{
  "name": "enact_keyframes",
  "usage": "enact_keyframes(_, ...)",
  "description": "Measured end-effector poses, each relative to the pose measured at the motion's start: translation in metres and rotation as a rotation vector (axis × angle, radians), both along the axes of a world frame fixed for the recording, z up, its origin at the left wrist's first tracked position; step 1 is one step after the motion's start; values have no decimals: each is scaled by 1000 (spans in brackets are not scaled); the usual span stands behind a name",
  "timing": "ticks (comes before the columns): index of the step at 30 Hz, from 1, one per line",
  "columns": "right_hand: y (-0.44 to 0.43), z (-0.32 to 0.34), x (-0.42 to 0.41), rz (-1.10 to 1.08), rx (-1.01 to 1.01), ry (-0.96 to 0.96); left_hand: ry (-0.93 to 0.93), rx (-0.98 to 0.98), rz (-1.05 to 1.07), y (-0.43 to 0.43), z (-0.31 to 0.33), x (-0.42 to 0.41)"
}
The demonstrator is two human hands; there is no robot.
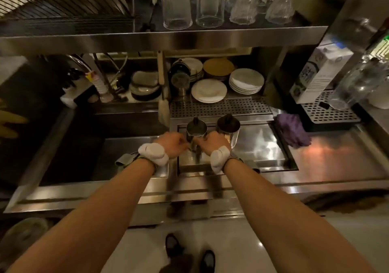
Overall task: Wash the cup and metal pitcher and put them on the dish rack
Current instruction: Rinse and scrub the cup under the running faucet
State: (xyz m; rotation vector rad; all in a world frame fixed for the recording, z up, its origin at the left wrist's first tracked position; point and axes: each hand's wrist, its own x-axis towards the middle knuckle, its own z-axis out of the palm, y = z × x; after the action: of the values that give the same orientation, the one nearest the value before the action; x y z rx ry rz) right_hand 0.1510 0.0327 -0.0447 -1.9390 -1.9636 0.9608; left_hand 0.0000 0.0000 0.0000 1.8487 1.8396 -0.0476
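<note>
Two metal pitchers stand side by side at the back of a shallow steel basin (263, 146). Their spouts point away from me. My hands meet at the near side of the left metal pitcher (196, 127). My right hand (212, 144) has its fingers curled around that pitcher's near side, between it and the second pitcher (228, 125). My left hand (173, 145) touches the pitcher's left side with bent fingers, and its grip is hidden. The wire dish rack (63, 9) sits on the upper shelf at far left. I see no cup near my hands.
A deep sink (73, 156) lies left of the basin. Stacked plates (246, 81) and a perforated drain strip (221, 107) are behind it, with a purple cloth (292, 131) at right. A milk carton (320, 72) stands far right and glasses (176, 3) on the overhead shelf.
</note>
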Motion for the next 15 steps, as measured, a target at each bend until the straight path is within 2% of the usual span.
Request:
enact_keyframes(3,7,-7,-8,4,-35,-23,-14,-50,40,6,-5,-10)
enact_keyframes(7,12,-9,-17,-23,-91,81,-68,-87,83,8,-12,-24)
enact_keyframes(15,24,16,-27,43,-107,231,-71,-24,91,5,4,-46)
